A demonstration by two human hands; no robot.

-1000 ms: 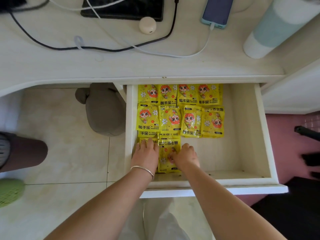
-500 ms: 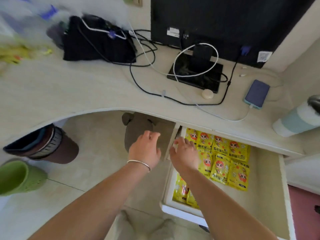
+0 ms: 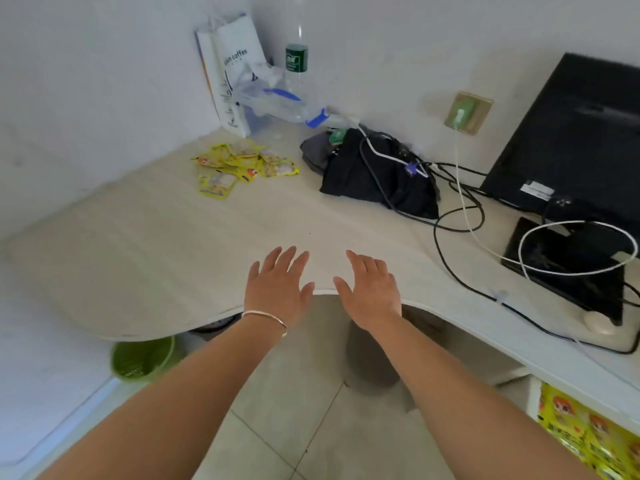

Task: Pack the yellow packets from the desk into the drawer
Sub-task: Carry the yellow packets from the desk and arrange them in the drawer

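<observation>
Hands come first, nearest to me: my left hand [image 3: 277, 289], with a thin bracelet [image 3: 266, 318] on the wrist, and my right hand [image 3: 372, 292] both float over the front edge of the table [image 3: 156, 258], palms down. Their fingers [image 3: 287, 259] are spread wide and hold nothing. Down at the right, under the table top, the drawer [image 3: 535, 393] stands open, and I can see yellow packets already lying inside it [image 3: 588, 434]. Past my hands the table is bare and wide, so I think I have lots of room to slide forward. Farther back, near the corner wall, sits the pile of yellow packets [image 3: 239, 164] I need to get, well apart from my hands. Just beside the pile on the right is a black bag [image 3: 374, 171] with cables [image 3: 450, 202] over it, and behind the pile stand a white paper bag [image 3: 230, 71] and a water bottle [image 3: 296, 60]. I think the reach is long, so I might knock the bottle over or catch a cable if I sweep too wide. The packets look thin and slippery, so I could drop some off the curved edge onto the floor [image 3: 311, 427] on the way back.
</observation>
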